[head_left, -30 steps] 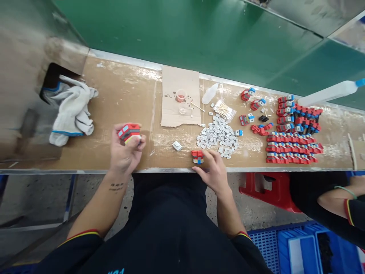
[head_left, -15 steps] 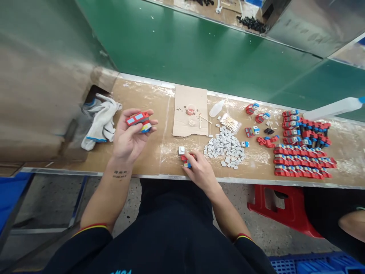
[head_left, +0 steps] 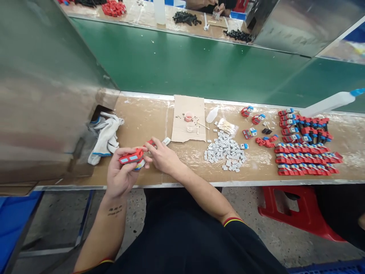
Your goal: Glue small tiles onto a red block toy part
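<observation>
My left hand (head_left: pixel 121 177) is closed around a red toy vehicle part (head_left: pixel 132 157) with light-blue windows. White, yellow and blue show on its underside. Close against it, my right hand (head_left: pixel 164 158) grips a smaller red toy piece (head_left: pixel 149 144) with a whitish block (head_left: pixel 166 141) sticking out past the fingers. The two pieces meet or nearly meet between my hands; my fingers hide the exact contact. To the right, a heap of small grey-white tiles (head_left: pixel 224 150) lies on the bench (head_left: pixel 145 114).
A cardboard sheet (head_left: pixel 188 133) bears a small cup of red stuff (head_left: pixel 188 116) and swabs. Beyond are a bag of cotton swabs (head_left: pixel 227 126), white bottles (head_left: pixel 327 104) and rows of red-blue toy parts (head_left: pixel 305 158). White gloves (head_left: pixel 104 139) lie left, beside a metal panel (head_left: pixel 48 95).
My right hand has lifted the red piece with the whitish block off the bench and brought it left to the toy part. My left hand has come down slightly. The view has tilted up.
</observation>
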Demonstrator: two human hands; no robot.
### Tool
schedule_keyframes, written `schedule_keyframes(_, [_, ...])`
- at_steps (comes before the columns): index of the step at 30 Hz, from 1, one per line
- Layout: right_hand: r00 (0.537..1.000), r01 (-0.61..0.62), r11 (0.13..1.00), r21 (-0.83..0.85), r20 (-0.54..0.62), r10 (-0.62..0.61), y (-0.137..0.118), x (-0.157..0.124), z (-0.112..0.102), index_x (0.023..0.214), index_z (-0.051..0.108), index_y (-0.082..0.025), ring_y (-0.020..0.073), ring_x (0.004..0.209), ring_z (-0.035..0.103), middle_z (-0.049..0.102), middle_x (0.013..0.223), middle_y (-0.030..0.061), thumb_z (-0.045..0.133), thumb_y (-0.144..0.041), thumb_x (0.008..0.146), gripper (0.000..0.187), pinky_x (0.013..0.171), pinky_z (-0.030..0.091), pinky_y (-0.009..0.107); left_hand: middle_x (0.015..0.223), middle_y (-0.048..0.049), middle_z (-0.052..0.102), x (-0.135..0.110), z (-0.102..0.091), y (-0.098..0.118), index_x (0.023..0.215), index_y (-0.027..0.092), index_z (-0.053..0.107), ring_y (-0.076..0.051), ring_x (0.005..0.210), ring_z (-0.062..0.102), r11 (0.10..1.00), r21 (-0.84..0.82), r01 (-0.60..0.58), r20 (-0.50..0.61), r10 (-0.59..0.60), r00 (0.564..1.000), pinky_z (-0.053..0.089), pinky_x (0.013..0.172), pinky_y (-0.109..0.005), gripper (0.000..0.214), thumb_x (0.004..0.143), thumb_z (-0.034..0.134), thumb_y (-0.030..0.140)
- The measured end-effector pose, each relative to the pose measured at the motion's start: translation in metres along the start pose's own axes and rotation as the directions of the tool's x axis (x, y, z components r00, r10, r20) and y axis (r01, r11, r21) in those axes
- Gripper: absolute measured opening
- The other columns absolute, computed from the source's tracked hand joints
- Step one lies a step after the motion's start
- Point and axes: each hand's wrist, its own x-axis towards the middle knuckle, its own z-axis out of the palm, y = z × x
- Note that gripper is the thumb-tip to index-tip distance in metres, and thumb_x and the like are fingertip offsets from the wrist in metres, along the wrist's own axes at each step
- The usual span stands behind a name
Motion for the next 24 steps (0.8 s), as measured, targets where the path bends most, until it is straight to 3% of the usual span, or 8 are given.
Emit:
schedule_keyframes(3, [0.984,0.057,0.995,0.081,-0.173,-0.042,0.017,-0.021,-0.017,0.138,0.067,-0.021,0.0196,0.127,0.07,0.067,0.146,0.0133,0.066,-0.013,0.099,0.04,0.106,0.061,0.027,0.11,-0.0049,0.082,-0.003,-0.002,0.002,0.105,0.027,0.075,-0.02,0.081,0.081,0.996,0.085,-0.004,0.039,0.0,0.999,0.065,0.061,-0.026,0.021,0.088,0.076,0.015])
schedule_keyframes(6, [0.954,-0.072,0.996,0.056,-0.288,0.085,0.052,-0.059,-0.04,0.127,0.071,-0.015,0.0253,0.121,0.071,0.073,0.128,0.0171,0.051,-0.021,0.108,0.028,0.107,0.06,0.04,0.117,-0.0083,0.079,-0.004,-0.001,0.0,0.109,0.024,0.073,-0.021,0.087,0.081,0.949,0.313,0.033,0.161,-0.087,0.983,0.067,0.068,-0.029,0.016,0.094,0.071,0.018])
schedule_keyframes(8, [0.955,-0.199,0.975,-0.096,-0.24,0.171,0.074,-0.078,-0.049,0.12,0.073,-0.017,0.0261,0.114,0.071,0.075,0.121,0.015,0.047,-0.019,0.109,0.028,0.101,0.059,0.041,0.118,-0.0102,0.078,0.002,0.007,-0.008,0.11,0.021,0.073,-0.022,0.094,0.08,0.861,0.509,0.023,0.278,-0.19,0.942,0.068,0.078,-0.032,0.016,0.096,0.066,0.021])
schedule_keyframes(10, [0.968,-0.205,0.963,-0.174,-0.183,0.173,0.089,-0.085,-0.051,0.122,0.073,-0.019,0.0274,0.114,0.069,0.076,0.125,0.0139,0.049,-0.014,0.106,0.029,0.099,0.057,0.042,0.113,-0.0095,0.078,0.014,0.017,-0.02,0.11,0.02,0.071,-0.022,0.102,0.076,0.753,0.656,-0.057,0.368,-0.253,0.895,0.065,0.091,-0.036,0.018,0.096,0.06,0.02])
schedule_keyframes(13, [0.98,-0.178,0.957,-0.228,-0.129,0.151,0.096,-0.075,-0.045,0.133,0.068,-0.017,0.0307,0.123,0.065,0.071,0.14,0.0166,0.05,-0.01,0.103,0.036,0.1,0.054,0.045,0.11,-0.0078,0.076,0.035,0.03,-0.038,0.109,0.02,0.068,-0.022,0.105,0.073,0.636,0.749,-0.187,0.426,-0.246,0.871,0.06,0.1,-0.039,0.023,0.094,0.051,0.017])
schedule_keyframes(16, [0.989,-0.142,0.954,-0.263,-0.07,0.128,0.094,-0.062,-0.039,0.134,0.067,-0.017,0.0312,0.122,0.064,0.071,0.139,0.0168,0.053,-0.015,0.104,0.033,0.1,0.053,0.045,0.108,-0.0072,0.075,0.049,0.029,-0.046,0.109,0.02,0.066,-0.022,0.101,0.072,0.573,0.789,-0.223,0.411,-0.221,0.884,0.059,0.094,-0.036,0.024,0.093,0.049,0.018])
schedule_keyframes(20, [0.995,-0.101,0.958,-0.267,-0.02,0.099,0.093,-0.061,-0.035,0.135,0.066,-0.017,0.0314,0.123,0.063,0.071,0.139,0.0166,0.056,-0.024,0.106,0.032,0.101,0.052,0.045,0.104,-0.0061,0.074,0.054,0.01,-0.045,0.107,0.021,0.067,-0.022,0.095,0.07,0.506,0.825,-0.251,0.35,-0.11,0.93,0.057,0.088,-0.035,0.023,0.092,0.051,0.019])
schedule_keyframes(24, [0.997,-0.078,0.964,-0.252,-0.003,0.08,0.094,-0.067,-0.036,0.133,0.066,-0.017,0.0327,0.122,0.064,0.071,0.139,0.0169,0.059,-0.027,0.106,0.03,0.1,0.053,0.047,0.101,-0.0068,0.072,0.053,-0.002,-0.047,0.106,0.021,0.067,-0.025,0.098,0.069,0.478,0.833,-0.278,0.33,-0.027,0.944,0.057,0.098,-0.042,0.021,0.091,0.052,0.018])
